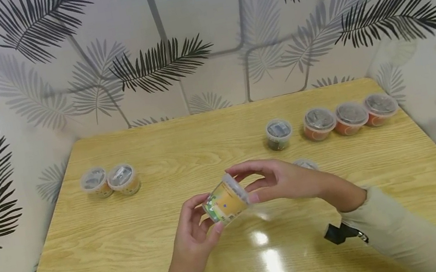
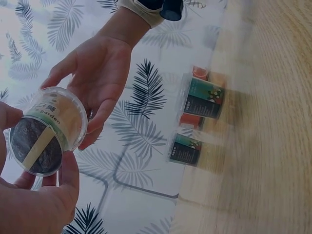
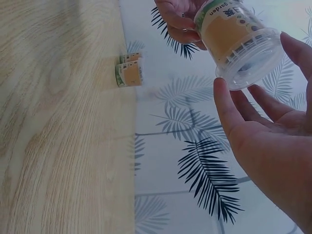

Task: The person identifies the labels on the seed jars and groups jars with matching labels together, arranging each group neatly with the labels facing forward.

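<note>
A clear plastic cup (image 1: pixel 226 205) with an orange and green label is held tilted above the table between both hands. My left hand (image 1: pixel 195 235) grips it around the base end, fingers behind and thumb in front. The fingers and thumb of my right hand (image 1: pixel 280 178) span the rim of its clear lid (image 1: pixel 236 188). In the left wrist view, the dark round bottom (image 2: pixel 36 146) with a pale strip faces the camera. From the right wrist, the lid (image 3: pixel 253 61) shows between the right thumb and fingers.
Two orange-labelled cups (image 1: pixel 124 180) stand together at the left of the wooden table (image 1: pixel 132 248). Toward the back right are a dark-labelled cup (image 1: pixel 278 135) and three red-labelled cups (image 1: pixel 352 119) in a row. Another lidded cup (image 1: pixel 305 164) is partly hidden behind the right wrist.
</note>
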Tool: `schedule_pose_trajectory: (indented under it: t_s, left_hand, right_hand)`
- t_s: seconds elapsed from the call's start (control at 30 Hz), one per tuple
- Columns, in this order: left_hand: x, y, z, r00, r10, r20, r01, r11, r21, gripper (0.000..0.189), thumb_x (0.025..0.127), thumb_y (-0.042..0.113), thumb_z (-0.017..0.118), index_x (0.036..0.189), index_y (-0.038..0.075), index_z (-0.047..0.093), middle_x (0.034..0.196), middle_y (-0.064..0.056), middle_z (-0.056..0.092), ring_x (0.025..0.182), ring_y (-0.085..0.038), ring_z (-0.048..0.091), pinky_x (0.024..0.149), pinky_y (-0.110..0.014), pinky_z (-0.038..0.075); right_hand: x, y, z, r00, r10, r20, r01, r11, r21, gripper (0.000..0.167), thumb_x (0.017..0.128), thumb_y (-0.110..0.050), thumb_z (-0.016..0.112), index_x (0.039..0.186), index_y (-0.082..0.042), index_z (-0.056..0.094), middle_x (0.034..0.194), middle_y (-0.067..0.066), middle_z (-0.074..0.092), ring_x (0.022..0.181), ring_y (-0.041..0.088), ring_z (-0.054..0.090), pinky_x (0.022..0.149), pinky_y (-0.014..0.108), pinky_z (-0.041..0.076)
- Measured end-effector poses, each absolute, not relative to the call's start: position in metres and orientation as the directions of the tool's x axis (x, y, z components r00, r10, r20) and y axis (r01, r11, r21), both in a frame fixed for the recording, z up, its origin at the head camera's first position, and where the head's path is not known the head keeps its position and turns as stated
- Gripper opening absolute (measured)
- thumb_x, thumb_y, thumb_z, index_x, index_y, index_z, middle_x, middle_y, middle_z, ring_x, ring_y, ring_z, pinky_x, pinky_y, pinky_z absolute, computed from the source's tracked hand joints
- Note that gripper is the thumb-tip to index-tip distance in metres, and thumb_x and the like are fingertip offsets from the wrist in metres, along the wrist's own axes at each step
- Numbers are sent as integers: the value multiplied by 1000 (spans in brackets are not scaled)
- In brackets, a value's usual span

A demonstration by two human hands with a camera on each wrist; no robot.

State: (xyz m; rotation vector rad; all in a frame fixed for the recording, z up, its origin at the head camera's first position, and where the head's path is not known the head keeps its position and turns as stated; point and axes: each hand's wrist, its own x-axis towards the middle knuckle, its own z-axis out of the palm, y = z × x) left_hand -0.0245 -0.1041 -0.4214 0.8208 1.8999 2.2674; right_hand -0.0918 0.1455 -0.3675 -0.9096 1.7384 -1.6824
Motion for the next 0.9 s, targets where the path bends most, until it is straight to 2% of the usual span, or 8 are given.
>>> schedule_pose_trajectory:
  t_s: [0.13, 0.33, 0.6, 0.77, 0.9]
  left_hand:
    - [-24, -104, -420, -857, 393, 334, 247, -257, 934, 53, 88, -8, 54, 132, -4, 25, 130, -19, 31, 111, -22, 43, 93, -26, 44]
    - [-23, -104, -421, -847, 429, 313, 209, -272, 939, 53, 89, -6, 52, 133, -3, 21, 131, -18, 28, 111, -20, 41, 90, -23, 44]
    - [-23, -104, -423, -827, 424, 369, 342, -141, 929, 61, 85, -6, 57, 133, -1, 20, 135, -20, 22, 118, -27, 30, 99, -27, 37]
    - [-22, -102, -424, -836, 426, 345, 328, -115, 938, 61, 84, -6, 60, 133, 1, 25, 134, -18, 26, 117, -29, 30, 101, -28, 36]
    - [-22, -101, -425, -828, 441, 346, 327, -121, 937, 59, 84, -6, 60, 132, 0, 26, 133, -18, 29, 116, -29, 34, 101, -29, 36]
  right_hand:
    - [-92, 144, -369, -624, -775, 106, -119, -41, -992, 57, 89, -5, 62, 140, -3, 37, 138, 14, 38, 126, 29, 35, 101, 40, 39]
    - [-91, 145, -370, -644, -759, 100, -137, -14, -990, 56, 87, -6, 64, 138, -3, 41, 133, 13, 43, 120, 30, 40, 96, 39, 43]
    - [-90, 145, -371, -684, -729, 37, -141, 83, -987, 50, 89, -14, 64, 135, -8, 46, 124, 12, 49, 111, 30, 49, 87, 38, 49]
    - [-90, 144, -370, -688, -725, 30, -148, 99, -984, 48, 89, -17, 64, 133, -5, 48, 118, 13, 51, 107, 30, 51, 87, 38, 49]
    - [-89, 144, -369, -698, -716, 25, -176, 138, -975, 45, 90, -19, 63, 131, -7, 50, 114, 11, 54, 106, 26, 51, 86, 39, 49]
